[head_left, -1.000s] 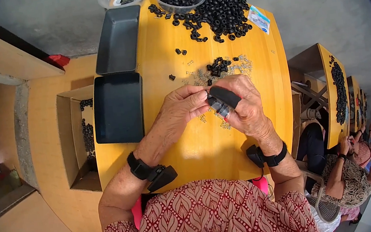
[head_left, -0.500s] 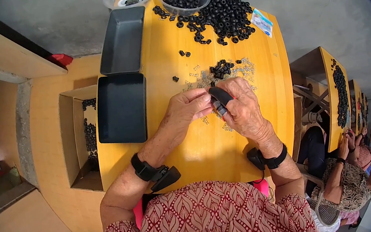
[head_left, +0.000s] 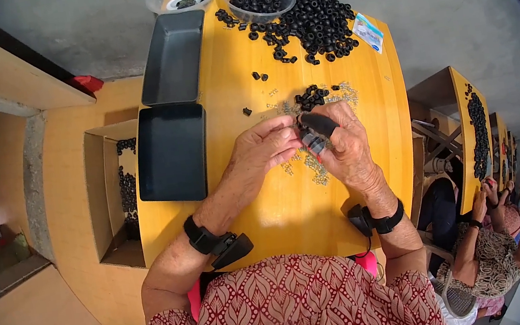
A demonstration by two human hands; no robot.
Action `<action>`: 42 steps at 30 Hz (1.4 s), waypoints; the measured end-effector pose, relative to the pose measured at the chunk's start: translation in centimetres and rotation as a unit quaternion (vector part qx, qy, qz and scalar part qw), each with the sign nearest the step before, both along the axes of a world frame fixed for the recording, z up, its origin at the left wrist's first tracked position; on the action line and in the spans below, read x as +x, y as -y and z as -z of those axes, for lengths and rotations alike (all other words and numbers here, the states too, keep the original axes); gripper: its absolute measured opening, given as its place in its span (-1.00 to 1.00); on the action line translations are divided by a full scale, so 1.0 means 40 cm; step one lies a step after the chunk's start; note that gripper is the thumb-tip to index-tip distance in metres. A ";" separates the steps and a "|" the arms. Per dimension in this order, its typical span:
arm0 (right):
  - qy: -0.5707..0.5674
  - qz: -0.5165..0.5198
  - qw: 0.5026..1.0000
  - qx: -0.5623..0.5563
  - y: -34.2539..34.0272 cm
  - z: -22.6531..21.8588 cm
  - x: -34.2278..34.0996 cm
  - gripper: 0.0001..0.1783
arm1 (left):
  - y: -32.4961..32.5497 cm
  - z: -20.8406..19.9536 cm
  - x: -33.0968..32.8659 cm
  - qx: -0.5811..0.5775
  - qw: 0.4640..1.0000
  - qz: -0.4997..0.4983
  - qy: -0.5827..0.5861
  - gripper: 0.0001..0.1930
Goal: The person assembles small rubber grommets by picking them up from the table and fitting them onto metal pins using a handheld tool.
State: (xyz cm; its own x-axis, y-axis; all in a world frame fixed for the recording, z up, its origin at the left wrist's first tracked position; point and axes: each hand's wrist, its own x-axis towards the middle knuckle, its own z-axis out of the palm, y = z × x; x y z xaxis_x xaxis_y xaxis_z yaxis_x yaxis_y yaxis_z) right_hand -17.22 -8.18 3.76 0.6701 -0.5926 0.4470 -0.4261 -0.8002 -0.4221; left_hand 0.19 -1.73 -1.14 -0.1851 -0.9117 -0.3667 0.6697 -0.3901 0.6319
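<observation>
Over the middle of the table, my right hand point(head_left: 350, 150) is closed round black-handled pliers point(head_left: 321, 123), whose grey metal part points toward my left hand point(head_left: 263, 149). The left hand is pinched at the tip of the pliers; whatever its fingers hold is too small and covered to make out. Just beyond my hands lies a small heap of black ring-like plastic parts point(head_left: 312, 96). Tiny clear parts point(head_left: 318, 171) are scattered around and beneath my hands.
Two dark trays point(head_left: 178, 194) point(head_left: 176, 98) line the left table edge. A large pile of black parts point(head_left: 323, 24), a clear tub point(head_left: 262, 12) and a small packet point(head_left: 368, 33) sit at the far end. Left of the table stands a cardboard box point(head_left: 100, 205). Co-workers point(head_left: 479, 258) sit at right.
My right hand has turned and shifted slightly right, so the pliers lie more slanted, with a wider gap between handle and palm. My left hand stays nearly in place.
</observation>
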 end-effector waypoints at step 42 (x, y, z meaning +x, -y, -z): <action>0.027 -0.057 0.979 0.195 0.023 -0.063 0.034 -0.71 | -0.023 0.000 0.018 -0.066 0.994 -0.086 -0.006 -0.74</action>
State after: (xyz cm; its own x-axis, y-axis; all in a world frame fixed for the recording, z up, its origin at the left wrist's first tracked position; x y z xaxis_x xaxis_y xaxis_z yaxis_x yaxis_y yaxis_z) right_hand -15.87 -9.08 6.29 0.7236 -0.6481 0.2374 -0.3123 -0.6142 -0.7247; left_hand 0.89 -0.82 -1.14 -0.0252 -0.9705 -0.2399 0.7276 -0.1824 0.6614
